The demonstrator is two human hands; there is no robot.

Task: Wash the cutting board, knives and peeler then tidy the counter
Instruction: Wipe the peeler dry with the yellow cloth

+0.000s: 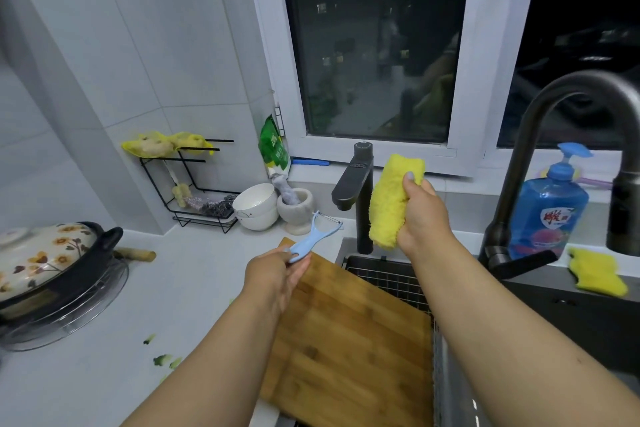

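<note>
My left hand (pixel 277 270) grips the handle of a light blue peeler (pixel 313 236), its metal blade pointing up and right above the counter. My right hand (pixel 420 215) holds a folded yellow cloth (pixel 389 198) raised beside the small black tap (pixel 360 198). A wooden cutting board (pixel 353 340) lies below both hands, resting partly on the white counter and partly over the sink's wire rack (pixel 391 279). No knives are in view.
A tall dark faucet (pixel 554 135) arches at right, with a blue soap bottle (pixel 547 204) and a yellow sponge (pixel 595 276) by it. White bowls (pixel 256 206), a mortar (pixel 298 211), a black wire rack (pixel 197 184) and a flowered pot (pixel 52 260) stand on the counter, with green scraps (pixel 162 359) near the front.
</note>
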